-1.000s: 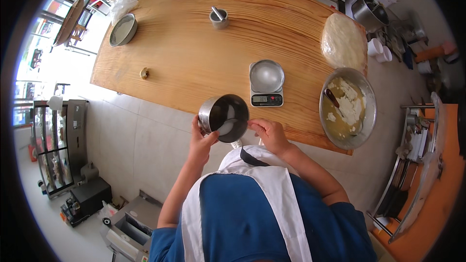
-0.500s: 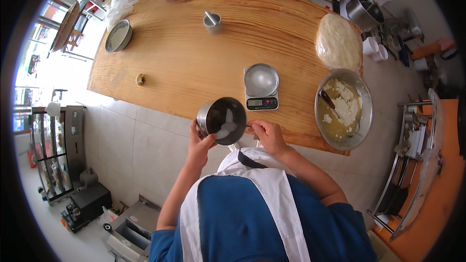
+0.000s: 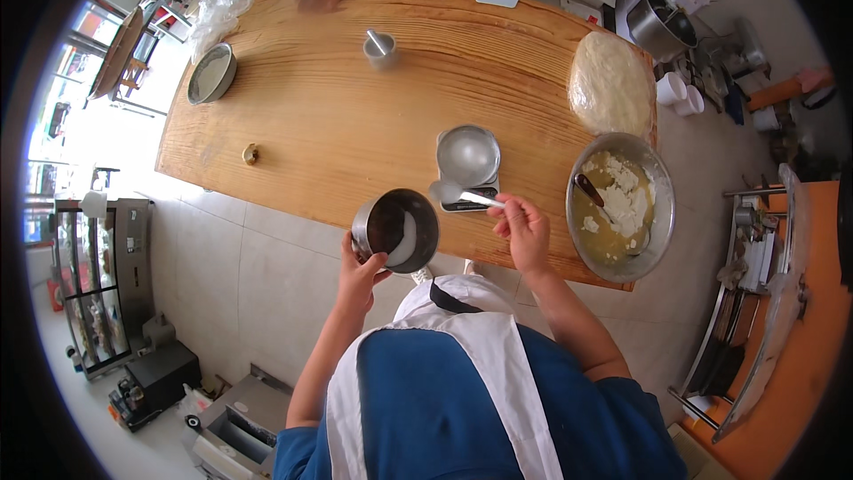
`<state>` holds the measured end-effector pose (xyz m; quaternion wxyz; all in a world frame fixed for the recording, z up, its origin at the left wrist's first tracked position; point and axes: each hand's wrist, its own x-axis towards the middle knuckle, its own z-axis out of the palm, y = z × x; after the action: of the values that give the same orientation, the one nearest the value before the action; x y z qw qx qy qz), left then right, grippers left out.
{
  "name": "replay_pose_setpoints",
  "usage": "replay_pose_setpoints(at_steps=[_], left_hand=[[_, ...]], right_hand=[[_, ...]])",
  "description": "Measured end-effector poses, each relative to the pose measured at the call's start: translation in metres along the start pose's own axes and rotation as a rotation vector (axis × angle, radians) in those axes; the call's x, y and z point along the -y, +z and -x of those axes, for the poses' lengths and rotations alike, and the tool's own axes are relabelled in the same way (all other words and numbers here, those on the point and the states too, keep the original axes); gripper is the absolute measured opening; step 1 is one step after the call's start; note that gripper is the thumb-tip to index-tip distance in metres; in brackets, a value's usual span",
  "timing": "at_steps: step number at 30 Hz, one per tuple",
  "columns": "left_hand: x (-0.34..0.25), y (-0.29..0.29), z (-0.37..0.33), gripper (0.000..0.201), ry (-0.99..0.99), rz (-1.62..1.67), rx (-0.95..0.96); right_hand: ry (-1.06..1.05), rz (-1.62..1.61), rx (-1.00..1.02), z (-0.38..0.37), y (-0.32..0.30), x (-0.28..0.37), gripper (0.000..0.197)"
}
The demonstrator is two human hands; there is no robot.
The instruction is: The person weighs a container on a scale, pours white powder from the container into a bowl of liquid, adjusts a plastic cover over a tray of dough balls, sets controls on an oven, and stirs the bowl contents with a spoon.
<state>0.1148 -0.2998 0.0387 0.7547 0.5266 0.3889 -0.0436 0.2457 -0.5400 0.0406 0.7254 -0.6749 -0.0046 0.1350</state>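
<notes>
My left hand [image 3: 360, 280] grips a deep steel container [image 3: 373, 229] by its near left side, tilted so that its inside shows. White powder or grains lie along its inner wall. My right hand [image 3: 526, 233] pinches the handle of a spoon [image 3: 480, 200], whose bowl hangs between the container and a digital scale [image 3: 491, 188]. What the spoon carries is hard to make out. On the scale sits a small round metal bowl [image 3: 468, 156]. To the right, a large steel bowl [image 3: 665, 236] holds yellowish liquid, white flour clumps and a brown-handled utensil [image 3: 588, 188].
A plastic-wrapped pale dough mass [image 3: 611, 84] lies behind the large bowl on the wooden table [image 3: 329, 124]. Farther off stand a mortar with pestle [image 3: 380, 51] and a bowl of white powder [image 3: 213, 74]. A small brownish object [image 3: 251, 154] lies at left.
My right hand has lifted the spoon out of the steel container and moved right, toward the scale. The left hand still holds the container. The whole view has shifted slightly.
</notes>
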Motion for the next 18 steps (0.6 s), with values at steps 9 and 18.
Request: replay_pose_setpoints(at_steps=[9, 18], left_hand=[[0.004, 0.004, 0.006, 0.061, -0.074, 0.113, -0.02], [0.03, 0.003, -0.012, 0.038, -0.202, 0.252, 0.043]], right_hand=[[-0.529, 0.626, 0.022, -0.037, -0.017, -0.007, 0.026], [0.079, 0.207, 0.453, 0.017, 0.019, -0.027, 0.027]])
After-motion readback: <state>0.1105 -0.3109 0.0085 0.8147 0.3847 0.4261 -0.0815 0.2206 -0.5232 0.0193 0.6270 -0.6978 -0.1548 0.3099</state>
